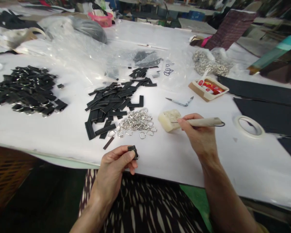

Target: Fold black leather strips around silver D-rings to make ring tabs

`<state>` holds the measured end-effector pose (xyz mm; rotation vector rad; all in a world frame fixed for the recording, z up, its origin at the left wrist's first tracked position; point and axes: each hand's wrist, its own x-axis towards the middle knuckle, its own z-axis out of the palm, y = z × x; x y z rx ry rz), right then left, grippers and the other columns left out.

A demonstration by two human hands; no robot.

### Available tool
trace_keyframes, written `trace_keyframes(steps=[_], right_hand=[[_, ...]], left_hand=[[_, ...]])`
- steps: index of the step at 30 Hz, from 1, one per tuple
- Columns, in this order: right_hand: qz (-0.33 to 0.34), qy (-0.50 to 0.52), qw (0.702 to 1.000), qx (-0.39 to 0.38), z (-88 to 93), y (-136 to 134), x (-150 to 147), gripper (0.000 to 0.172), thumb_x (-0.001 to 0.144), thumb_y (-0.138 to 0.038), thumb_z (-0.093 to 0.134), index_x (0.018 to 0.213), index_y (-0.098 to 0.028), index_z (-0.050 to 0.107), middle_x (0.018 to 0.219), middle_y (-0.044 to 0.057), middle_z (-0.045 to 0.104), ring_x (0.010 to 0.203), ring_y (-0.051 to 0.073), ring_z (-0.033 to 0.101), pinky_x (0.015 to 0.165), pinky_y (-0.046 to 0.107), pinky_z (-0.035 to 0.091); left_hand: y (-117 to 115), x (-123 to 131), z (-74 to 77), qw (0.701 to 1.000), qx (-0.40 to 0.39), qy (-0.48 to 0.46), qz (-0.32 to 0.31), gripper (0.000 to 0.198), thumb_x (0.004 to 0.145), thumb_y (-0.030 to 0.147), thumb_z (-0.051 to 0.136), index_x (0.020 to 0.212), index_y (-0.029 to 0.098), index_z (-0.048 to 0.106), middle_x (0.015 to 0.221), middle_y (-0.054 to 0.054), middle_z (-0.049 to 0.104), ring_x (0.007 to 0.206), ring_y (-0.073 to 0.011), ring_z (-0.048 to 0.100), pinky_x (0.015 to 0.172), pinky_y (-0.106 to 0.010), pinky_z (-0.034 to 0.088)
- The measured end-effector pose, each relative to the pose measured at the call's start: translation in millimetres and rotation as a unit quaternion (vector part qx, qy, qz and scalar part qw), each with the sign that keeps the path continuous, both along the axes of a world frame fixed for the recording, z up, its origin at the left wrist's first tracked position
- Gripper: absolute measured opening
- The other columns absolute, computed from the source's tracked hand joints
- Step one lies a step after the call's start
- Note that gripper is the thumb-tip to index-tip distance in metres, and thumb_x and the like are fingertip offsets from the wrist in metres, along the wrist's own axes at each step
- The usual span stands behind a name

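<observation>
My left hand pinches a folded black strap piece between thumb and fingers near the table's front edge. A small shiny bit shows at its lower side. My right hand grips a pale-handled awl-like tool. The tool's thin tip meets a yellowish, pitted block; I cannot tell how deep it goes. Between the hands and farther back lies a heap of silver D-rings. Beside it is a pile of flat black strap pieces. Farther left is a mound of black tabs with metal rings.
Small pointed scissors or snips lie behind the block. A cardboard box with red-and-white tubes stands back right, near bagged metal rings. A tape roll and black sheets lie right. Clear plastic bags spread behind.
</observation>
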<state>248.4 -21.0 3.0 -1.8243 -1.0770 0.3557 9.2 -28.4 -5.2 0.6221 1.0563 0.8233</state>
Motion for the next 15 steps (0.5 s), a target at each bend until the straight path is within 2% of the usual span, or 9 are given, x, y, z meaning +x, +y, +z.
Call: trace_keyframes(steps=[6,8,11,15], right_hand=[[-0.07,0.025,0.995,0.063,18.3,-13,-12,0.016,0.07,-0.028,0.076,0.076,-0.017,0.066,0.062,0.0,0.06,0.054,0.014,0.05,0.049,0.025,0.037],[-0.075,0.076,0.991,0.076,26.9,-20,-22,0.014,0.068,-0.025,0.076,0.073,-0.018,0.065,0.06,0.001,0.059,0.051,0.013,0.049,0.044,0.024,0.032],[0.017,0.207,0.976,0.07,33.6,-29,-41,0.009,0.07,-0.02,0.07,0.069,-0.02,0.061,0.056,-0.001,0.054,0.05,0.012,0.047,0.042,0.021,0.028],[0.171,0.329,0.927,0.06,26.1,-30,-63,0.009,0.075,-0.019,0.067,0.069,-0.018,0.06,0.057,-0.003,0.052,0.044,0.006,0.037,0.041,0.02,0.024]], left_hand=[[-4,-3,0.3,0.999,0.018,-0.03,0.008,0.009,0.075,0.022,0.068,0.071,0.014,0.067,0.054,-0.001,0.061,0.045,-0.0086,0.052,0.049,-0.019,0.043],[-5,-4,-0.7,0.999,0.025,-0.032,0.01,0.009,0.076,0.023,0.067,0.073,0.014,0.067,0.054,-0.001,0.061,0.046,-0.0088,0.052,0.05,-0.02,0.043],[-7,-5,-0.8,0.999,0.033,-0.026,0.01,0.01,0.076,0.023,0.067,0.072,0.014,0.067,0.055,-0.001,0.062,0.046,-0.0087,0.053,0.051,-0.02,0.043],[-10,-5,1.9,0.999,0.037,-0.03,0.009,0.011,0.076,0.022,0.065,0.07,0.013,0.065,0.055,-0.001,0.062,0.045,-0.0088,0.053,0.05,-0.019,0.042]])
